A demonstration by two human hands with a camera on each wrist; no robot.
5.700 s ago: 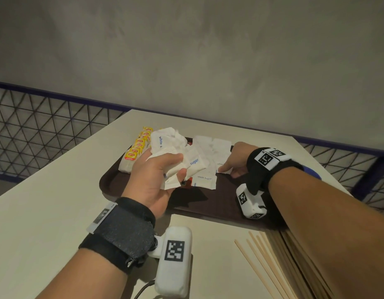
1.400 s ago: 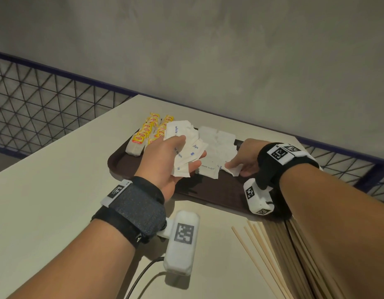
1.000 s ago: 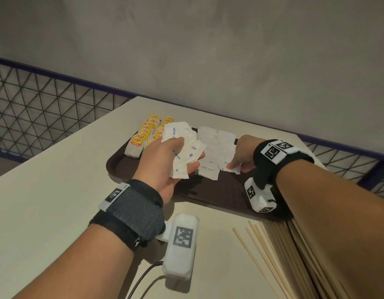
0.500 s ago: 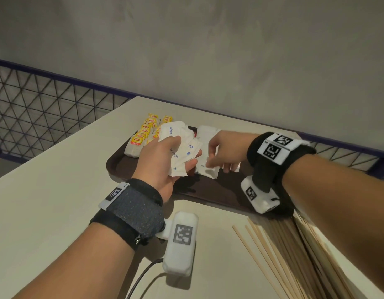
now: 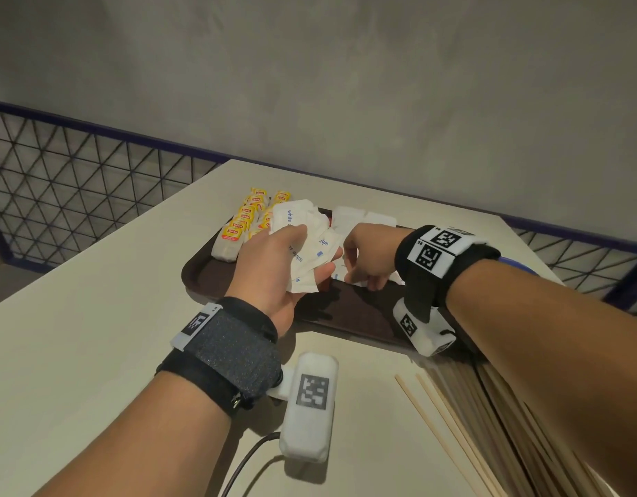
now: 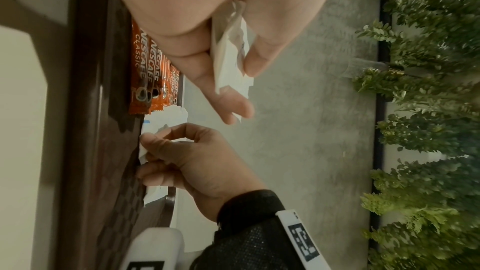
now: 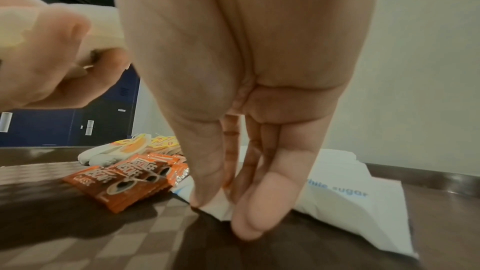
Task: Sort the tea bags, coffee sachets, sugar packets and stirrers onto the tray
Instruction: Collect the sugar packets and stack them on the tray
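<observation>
— Gripping a sugar packet bunch (image 5: 309,252), my left hand (image 5: 270,267) is hovering over the tray (image 5: 202,278); right hand (image 5: 369,260) is pinching a packet there.

— Coffee sachets (image 7: 124,182)?

— I'm seeing them between tea bags (image 5: 243,224) and sugar, half hidden.

Left wrist: I wear a black fabric strap (image 5: 234,349), white tag plate, white coded camera pod (image 5: 309,407), black cable (image 5: 245,464).
Right wrist: my black band (image 5: 442,260) with white square-code tags, white pod (image 5: 422,331).
Arms: bare, unsleeved.
</observation>
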